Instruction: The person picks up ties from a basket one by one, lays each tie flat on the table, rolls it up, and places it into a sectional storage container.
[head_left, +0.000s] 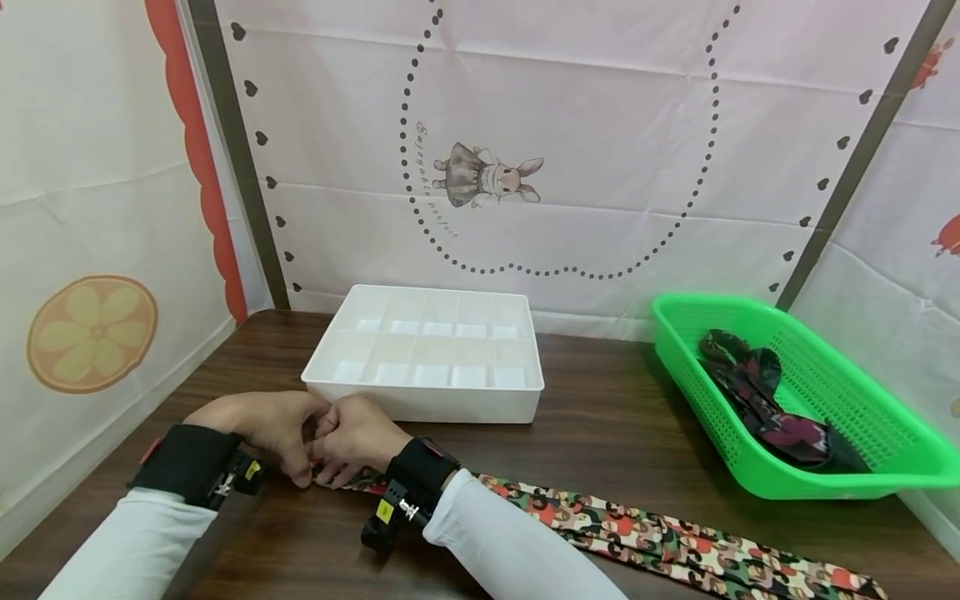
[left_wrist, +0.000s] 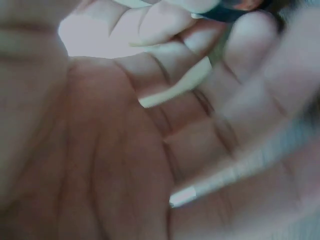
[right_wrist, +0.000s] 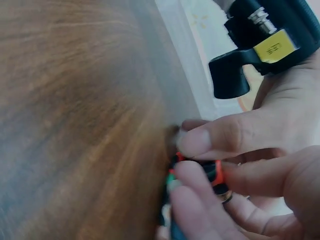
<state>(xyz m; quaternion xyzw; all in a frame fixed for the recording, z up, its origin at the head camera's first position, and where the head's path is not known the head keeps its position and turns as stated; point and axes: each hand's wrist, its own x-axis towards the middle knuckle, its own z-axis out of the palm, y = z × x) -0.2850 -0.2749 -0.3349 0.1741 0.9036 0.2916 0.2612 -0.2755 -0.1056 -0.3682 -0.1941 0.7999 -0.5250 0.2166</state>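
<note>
A long necktie (head_left: 705,546) with a busy red, green, cream and black print lies across the front of the table, running from the hands toward the lower right. My left hand (head_left: 277,425) and right hand (head_left: 365,437) meet at its left end, thumbs and fingers pinching the cloth. In the right wrist view, a small bit of the necktie (right_wrist: 218,175) shows between the fingertips of both hands, close to the tabletop. The left wrist view is filled by the left palm (left_wrist: 120,150) and bent fingers; the cloth is mostly hidden there.
Just behind the hands stands a white compartment box (head_left: 423,404). At the right, a green plastic basket (head_left: 757,483) holds a dark, flowered, crumpled necktie (head_left: 750,400). Printed cloth walls (head_left: 600,167) enclose the brown wooden table (head_left: 600,417).
</note>
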